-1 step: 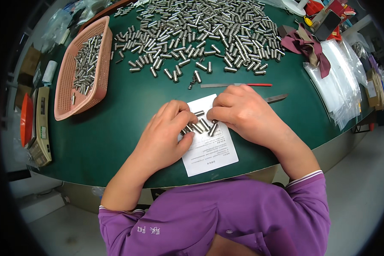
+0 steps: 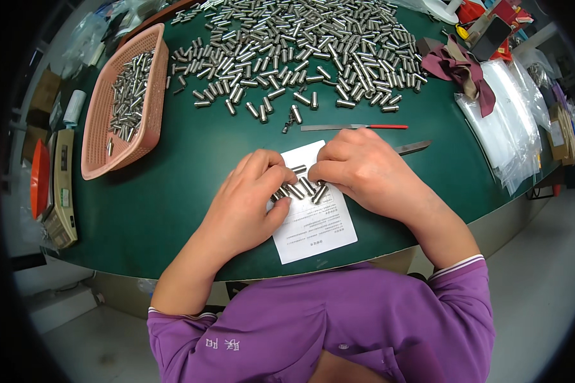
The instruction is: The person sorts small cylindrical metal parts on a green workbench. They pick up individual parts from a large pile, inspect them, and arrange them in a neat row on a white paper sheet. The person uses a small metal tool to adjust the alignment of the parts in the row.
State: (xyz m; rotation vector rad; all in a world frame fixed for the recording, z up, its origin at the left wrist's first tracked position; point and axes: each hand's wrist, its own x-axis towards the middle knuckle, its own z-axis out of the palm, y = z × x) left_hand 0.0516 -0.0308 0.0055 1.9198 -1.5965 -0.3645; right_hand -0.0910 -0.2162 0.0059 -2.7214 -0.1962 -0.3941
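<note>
On a white printed sheet (image 2: 316, 236) lie several short shiny metal pins (image 2: 306, 186), grouped between my two hands. My left hand (image 2: 249, 195) is curled with its fingers closed round the pins at the left side of the group, partly covering them. From the right, my right hand (image 2: 362, 167) comes down with thumb and fingers pinched together at the end of a metal pin (image 2: 320, 194); the fingertips are partly hidden by the hand itself. One more pin (image 2: 298, 170) lies beyond the others, nearer the far side of the sheet.
A large heap of similar pins (image 2: 313, 45) spreads across the far green table (image 2: 204, 147). Left stand a pink basket (image 2: 99, 137) of pins and a scale (image 2: 62, 185). A red-handled file (image 2: 351, 127) and a flat blade (image 2: 414, 147) lie beyond my right hand; plastic bags (image 2: 505, 121) sit right.
My right hand has shifted very slightly left, and the pins by its fingertips have moved a little. Everything else looks the same.
</note>
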